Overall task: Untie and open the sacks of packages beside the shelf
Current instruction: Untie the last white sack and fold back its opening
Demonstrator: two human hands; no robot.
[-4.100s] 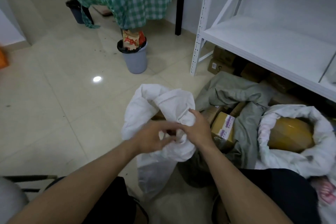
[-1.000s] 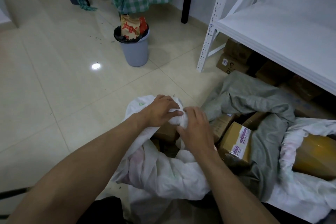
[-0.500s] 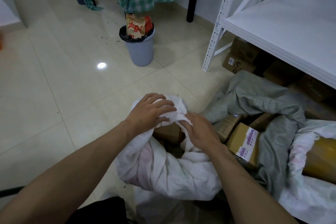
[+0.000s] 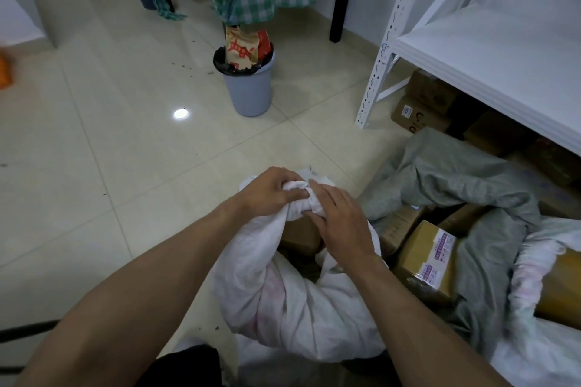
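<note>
On the tiled floor, far and left of centre, stands a blue bin stuffed with paper bags. Nearer, the left hand curls its fingers round the bunched neck of the white sack, which sits on the floor in the near middle, just left of the shelf. The right hand lies over the same twist of cloth, touching the left, pinching it between thumb and fingers. A cardboard box shows in the gap beneath. To the right lies an open grey sack holding a labelled box. Beyond it is the white shelf. At the far right edge, a second white sack holds a yellow package.
</note>
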